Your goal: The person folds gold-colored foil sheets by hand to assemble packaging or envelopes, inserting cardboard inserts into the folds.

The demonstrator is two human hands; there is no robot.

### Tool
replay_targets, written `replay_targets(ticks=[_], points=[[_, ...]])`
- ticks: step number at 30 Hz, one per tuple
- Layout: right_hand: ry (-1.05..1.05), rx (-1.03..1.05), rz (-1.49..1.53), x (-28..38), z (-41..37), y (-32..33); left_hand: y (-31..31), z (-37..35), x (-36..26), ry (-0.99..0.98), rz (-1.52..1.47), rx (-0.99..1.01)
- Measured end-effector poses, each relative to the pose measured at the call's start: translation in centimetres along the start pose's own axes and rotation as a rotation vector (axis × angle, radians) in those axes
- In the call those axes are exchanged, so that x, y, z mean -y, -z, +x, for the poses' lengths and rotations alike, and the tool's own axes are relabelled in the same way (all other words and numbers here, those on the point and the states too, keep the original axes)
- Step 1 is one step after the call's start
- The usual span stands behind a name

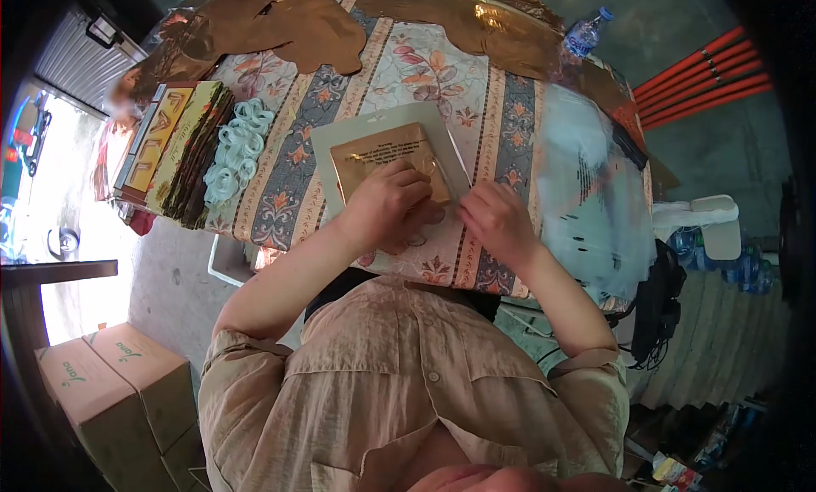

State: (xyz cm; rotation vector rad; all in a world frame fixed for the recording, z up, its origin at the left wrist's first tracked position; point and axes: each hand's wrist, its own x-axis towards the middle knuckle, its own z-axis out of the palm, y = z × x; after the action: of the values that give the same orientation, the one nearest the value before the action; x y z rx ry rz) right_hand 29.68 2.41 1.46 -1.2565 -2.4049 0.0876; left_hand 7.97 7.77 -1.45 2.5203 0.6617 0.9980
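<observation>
A flat packet [382,151] lies in front of me: a copper-brown folded piece in clear plastic with black warning print. Around it shows a larger pale plastic sleeve [327,154] with a hang hole at its top edge. My left hand [395,201] rests over the packet's near part, fingers curled and closed on the plastic; its fingertips are partly hidden. At the sleeve's right edge, my right hand [497,216] has its fingers pinched together on the plastic border. What lies under the two hands cannot be seen.
Left on the flowered tablecloth [425,67] are stacked printed sleeves [183,148] and white coiled ties [238,152]. Clear plastic bags [586,195] pile up at right. Copper-brown sheets [306,25] and a water bottle [586,33] stand at the back. Cardboard boxes [119,390] sit lower left.
</observation>
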Motion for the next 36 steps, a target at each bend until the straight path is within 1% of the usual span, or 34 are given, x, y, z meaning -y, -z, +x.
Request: replay_targets(ticks=[2, 5, 8, 10, 12, 13, 15, 16, 18, 19, 20, 22, 23, 24, 25, 26, 27, 29, 30, 32, 33, 35, 36], points=[[0.045, -0.028, -0.093, 0.2, 0.5, -0.3, 0.1, 0.0, -0.1, 0.021, -0.007, 0.006], [0.086, -0.037, -0.108, -0.5, 0.6, -1.5, 0.1, -0.1, -0.2, 0.045, -0.006, 0.013], [0.041, -0.088, -0.014, -0.3, 0.6, -1.5, 0.4, 0.0, -0.4, 0.029, 0.016, 0.04], [0.011, -0.077, 0.002, -0.1, 0.4, -1.0, 1.3, 0.2, -0.9, 0.011, 0.033, 0.062], [-0.021, -0.066, 0.019, 0.1, 0.3, -0.2, 2.9, 0.6, -1.5, 0.066, -0.006, 0.239], [-0.033, -0.075, 0.023, 0.2, 0.4, 0.3, 3.6, 0.5, -1.5, 0.067, -0.002, 0.24], [-0.04, -0.084, 0.034, 0.6, 0.4, 1.1, 5.0, -0.2, -1.2, 0.201, -0.135, 0.205], [-0.041, -0.074, 0.054, 0.9, 0.4, 1.3, 5.5, -0.6, -1.0, 0.207, -0.13, 0.205], [-0.027, -0.064, 0.084, 1.7, 0.3, 1.2, 6.7, -1.5, -0.3, 0.244, 0.002, 0.102], [-0.012, -0.053, 0.138, 2.1, 0.3, 1.1, 7.0, -2.5, 0.6, 0.209, 0.108, 0.138], [0.005, -0.042, 0.191, 2.5, 0.5, 0.9, 7.1, -3.0, 0.6, 0.226, 0.126, 0.124], [0.063, -0.029, 0.225, 3.5, 1.1, -0.2, 7.3, -3.8, 0.0, 0.194, 0.215, 0.17], [0.096, -0.019, 0.25, 4.2, 1.4, -0.8, 7.0, -4.2, -0.1, 0.208, 0.222, 0.167], [0.105, -0.016, 0.257, 4.9, 1.7, -1.4, 6.6, -4.6, -0.1, 0.245, 0.233, 0.218], [0.11, -0.055, 0.239, 5.6, 2.0, -1.9, 6.4, -4.8, -0.1, 0.278, 0.242, 0.271], [0.111, -0.095, 0.219, 6.1, 2.1, -2.3, 6.5, -4.9, -0.1, 0.283, 0.243, 0.272], [0.108, -0.089, 0.22, 6.4, 1.9, -2.8, 6.5, -4.9, -0.2, 0.296, 0.238, 0.28], [0.09, -0.004, 0.083, 6.4, 1.5, -3.2, 6.4, -4.9, -0.1, 0.304, 0.231, 0.282], [0.091, -0.001, 0.079, 6.4, 1.5, -3.1, 6.3, -5.0, -0.1, 0.302, 0.231, 0.274], [0.073, 0.085, 0.145, 6.1, 1.8, -2.9, 6.1, -5.0, 0.2, 0.296, 0.237, 0.261], [0.076, 0.083, 0.143, 6.1, 2.0, -2.8, 6.0, -5.1, 0.3, 0.298, 0.242, 0.253], [0.089, 0.169, 0.104, 6.1, 2.2, -2.7, 6.0, -5.2, 0.2, 0.304, 0.244, 0.243], [0.092, 0.17, 0.103, 6.2, 2.4, -2.6, 6.0, -5.1, 0.2, 0.293, 0.246, 0.245]])
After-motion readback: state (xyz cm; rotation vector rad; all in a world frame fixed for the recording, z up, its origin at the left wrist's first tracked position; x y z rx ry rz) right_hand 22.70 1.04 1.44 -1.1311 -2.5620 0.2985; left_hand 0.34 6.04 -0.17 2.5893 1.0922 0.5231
